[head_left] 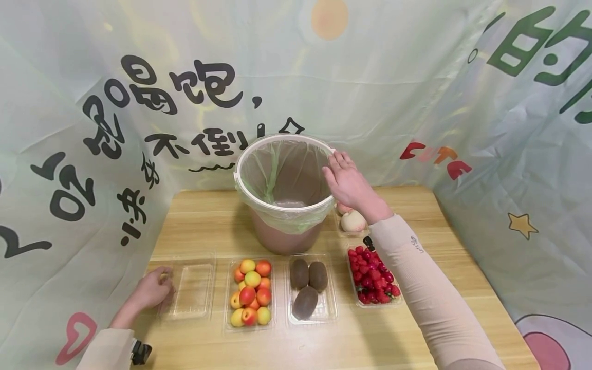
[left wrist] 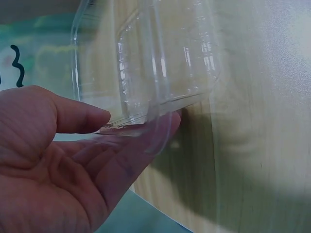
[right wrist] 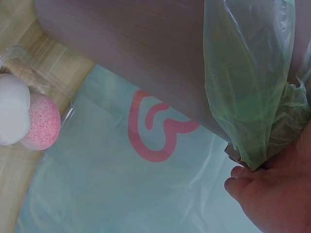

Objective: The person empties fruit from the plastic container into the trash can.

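My left hand (head_left: 154, 289) is at the left of the table, its thumb above and fingers below the edge of a clear plastic container (left wrist: 141, 73), pinching it. Nothing lies in that container. At the back, a pinkish-brown bin (head_left: 284, 234) with a white rim is lined with a thin green plastic bag (right wrist: 248, 82). My right hand (head_left: 347, 180) is at the right side of the bin's rim. In the right wrist view its fingers hold the bag's overhanging edge, which gathers to a point there.
Clear containers stand along the front: one of red-and-yellow fruit (head_left: 250, 294), one with three brown kiwis (head_left: 305, 303), one of red berries (head_left: 372, 277). Pale peach-like fruit (head_left: 353, 222) sits in another behind the right arm. Printed cloth walls (head_left: 370, 92) enclose the table.
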The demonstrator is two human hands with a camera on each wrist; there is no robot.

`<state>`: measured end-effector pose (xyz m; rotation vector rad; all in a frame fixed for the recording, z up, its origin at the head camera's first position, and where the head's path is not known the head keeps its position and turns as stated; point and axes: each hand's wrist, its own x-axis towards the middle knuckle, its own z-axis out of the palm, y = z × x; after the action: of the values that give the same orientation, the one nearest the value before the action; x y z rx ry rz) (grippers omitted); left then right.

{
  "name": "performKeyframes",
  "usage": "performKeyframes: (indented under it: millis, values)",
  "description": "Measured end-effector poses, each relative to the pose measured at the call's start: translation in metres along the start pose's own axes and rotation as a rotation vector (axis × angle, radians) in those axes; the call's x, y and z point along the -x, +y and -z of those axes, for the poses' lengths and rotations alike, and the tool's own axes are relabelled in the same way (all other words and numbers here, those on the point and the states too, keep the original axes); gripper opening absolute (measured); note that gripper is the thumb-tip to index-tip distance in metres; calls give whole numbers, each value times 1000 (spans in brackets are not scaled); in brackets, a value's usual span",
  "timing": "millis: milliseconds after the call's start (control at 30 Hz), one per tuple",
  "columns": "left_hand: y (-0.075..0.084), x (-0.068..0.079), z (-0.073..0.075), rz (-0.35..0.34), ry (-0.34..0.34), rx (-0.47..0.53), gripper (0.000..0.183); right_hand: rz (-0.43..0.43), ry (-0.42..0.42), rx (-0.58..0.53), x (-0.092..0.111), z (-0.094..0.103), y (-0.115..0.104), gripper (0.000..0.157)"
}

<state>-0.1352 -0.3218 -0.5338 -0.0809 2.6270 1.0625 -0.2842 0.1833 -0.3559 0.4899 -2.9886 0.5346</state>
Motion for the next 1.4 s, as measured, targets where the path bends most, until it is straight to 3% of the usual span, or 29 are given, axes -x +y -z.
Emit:
performKeyframes:
  millis: [100, 300, 500, 867, 1067, 1233, 1400]
  values:
    - [-2, 0, 0, 5, -3, 9, 50, 0, 2, 1, 1, 1, -1, 65]
    - [-2, 0, 5, -18, 7, -111, 55, 4, 1, 12, 0, 1, 0, 65]
    - [8, 4, 14, -34, 12, -145, 65, 4, 6, 12, 0, -1, 2, 65]
    - [51, 14, 9, -142, 202, -255, 63, 8, 6, 22, 0, -1, 1, 65]
    - [77, 17, -4, -210, 280, -180, 53, 7, -1, 17, 0, -1, 1, 66]
    - [95, 17, -20, -193, 211, -29, 49, 9, 5, 16, 0, -1, 2, 66]
    - [103, 12, -36, -200, 167, 35, 48, 8, 0, 15, 0, 0, 1, 65]
